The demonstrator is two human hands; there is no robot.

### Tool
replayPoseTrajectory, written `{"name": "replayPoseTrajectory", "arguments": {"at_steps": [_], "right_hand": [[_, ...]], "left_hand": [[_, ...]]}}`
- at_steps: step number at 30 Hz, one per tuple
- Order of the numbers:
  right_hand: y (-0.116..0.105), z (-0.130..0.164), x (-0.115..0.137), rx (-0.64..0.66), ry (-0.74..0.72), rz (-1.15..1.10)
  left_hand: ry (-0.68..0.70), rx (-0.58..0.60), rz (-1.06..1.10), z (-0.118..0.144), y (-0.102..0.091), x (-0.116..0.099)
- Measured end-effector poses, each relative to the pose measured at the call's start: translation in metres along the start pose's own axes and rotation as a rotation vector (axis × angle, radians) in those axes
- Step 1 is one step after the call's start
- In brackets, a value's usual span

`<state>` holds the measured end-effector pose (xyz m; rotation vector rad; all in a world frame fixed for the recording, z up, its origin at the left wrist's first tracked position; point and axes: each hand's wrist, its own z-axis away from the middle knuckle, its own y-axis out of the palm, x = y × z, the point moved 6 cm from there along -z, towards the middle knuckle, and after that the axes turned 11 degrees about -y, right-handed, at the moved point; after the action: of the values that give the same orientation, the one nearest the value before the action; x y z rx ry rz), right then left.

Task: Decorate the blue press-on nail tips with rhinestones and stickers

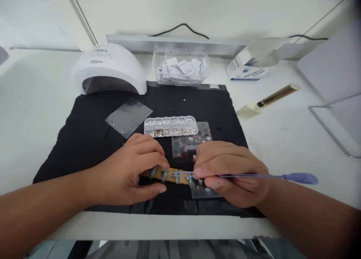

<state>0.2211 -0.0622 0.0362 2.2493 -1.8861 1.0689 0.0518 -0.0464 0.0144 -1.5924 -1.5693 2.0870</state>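
Nail strip [172, 175] lies half hidden under the left hand [135, 168], which pinches it; right hand [231, 172] pinches a purple tool [267, 175]. Bead box [170, 125] sits just beyond.

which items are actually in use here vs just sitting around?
In use:
left hand steadying the tan strip of nail tips
right hand holding the purple tool
sticker sheet
rhinestone tray

Lying about:
nail lamp
clear tub of paper slips
white carton
gold-panelled file
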Motion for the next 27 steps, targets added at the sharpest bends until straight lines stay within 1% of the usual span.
{"name": "replayPoseTrajectory", "arguments": {"at_steps": [8,17,27], "right_hand": [[0.0006,0.0000,-0.0003,-0.018,0.005,-0.003],[0.0000,0.0031,-0.0016,-0.005,0.003,0.016],[0.0002,0.0008,-0.0002,0.043,0.017,0.047]], "left_hand": [[-0.006,0.006,-0.008,-0.0013,0.0014,0.0009],[0.002,0.012,-0.015,0.0005,0.0022,0.0017],[-0.005,0.014,-0.009,-0.0010,0.0027,0.0020]]}}
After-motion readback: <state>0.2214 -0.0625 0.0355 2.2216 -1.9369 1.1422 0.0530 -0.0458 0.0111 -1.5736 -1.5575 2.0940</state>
